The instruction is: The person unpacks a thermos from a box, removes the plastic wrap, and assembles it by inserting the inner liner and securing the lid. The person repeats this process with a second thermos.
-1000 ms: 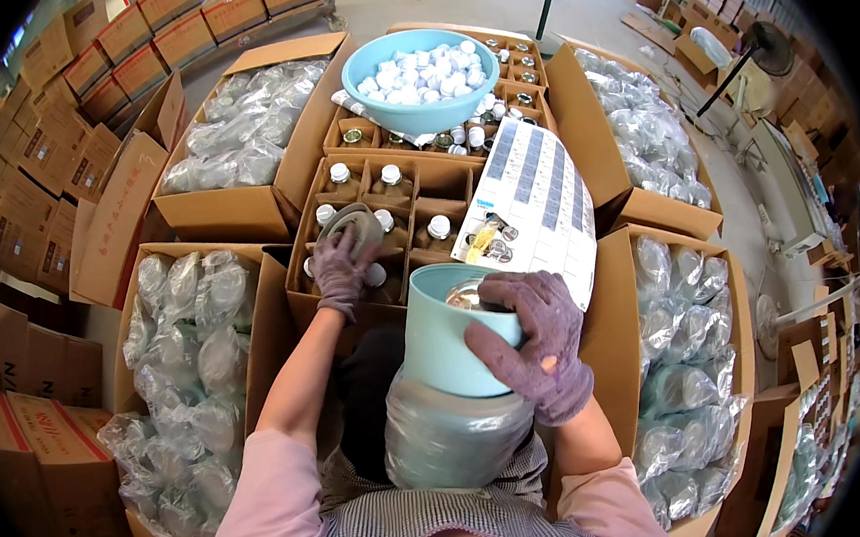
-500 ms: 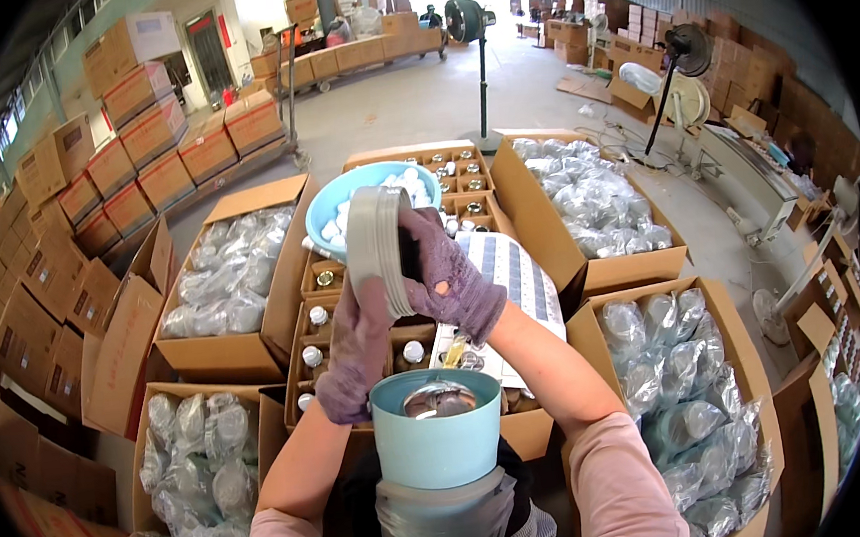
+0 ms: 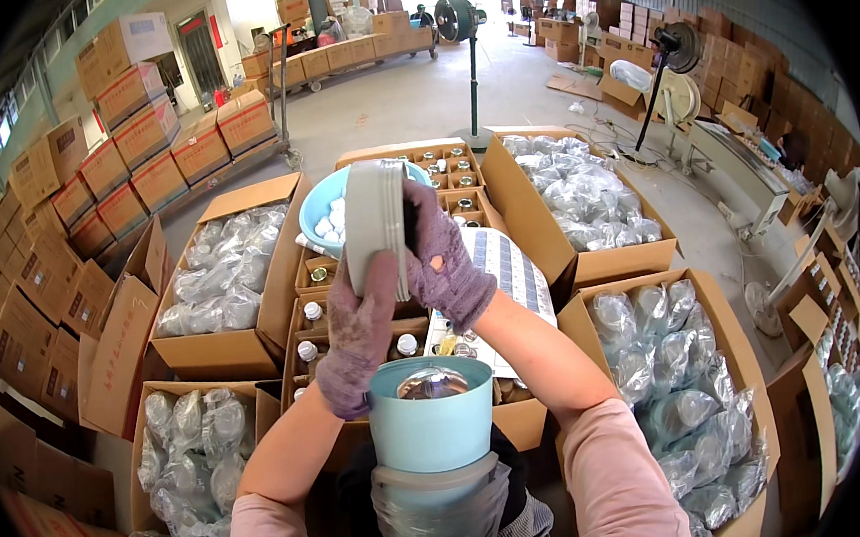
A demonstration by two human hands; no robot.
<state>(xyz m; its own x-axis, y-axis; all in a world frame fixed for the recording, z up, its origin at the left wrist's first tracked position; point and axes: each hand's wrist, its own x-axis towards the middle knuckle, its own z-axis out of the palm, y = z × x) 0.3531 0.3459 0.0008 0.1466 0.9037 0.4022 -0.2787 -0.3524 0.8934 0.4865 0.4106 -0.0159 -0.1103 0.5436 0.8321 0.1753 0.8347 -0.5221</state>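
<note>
Both my gloved hands grip a grey round lid with ridged sides, tilted on edge above the container. From below and the left, my left hand holds it in a worn purple-grey glove. My right hand, its glove holed near a knuckle, has its fingers inside or behind the lid's dark hollow side, partly hidden. Close to my body stands a light blue round container, open on top, with clear plastic wrap around its lower part. A shiny metallic dome shows inside it.
Beyond my hands, a blue basin holds white caps. A printed sheet lies across divided cartons of capped bottles. Cartons of plastic-wrapped items flank me on both sides. Standing fans and stacked boxes are farther off.
The lid and both hands have risen slightly in the picture, and so has the blue container. The whole view has shifted a little. My grip on the lid looks much the same.
</note>
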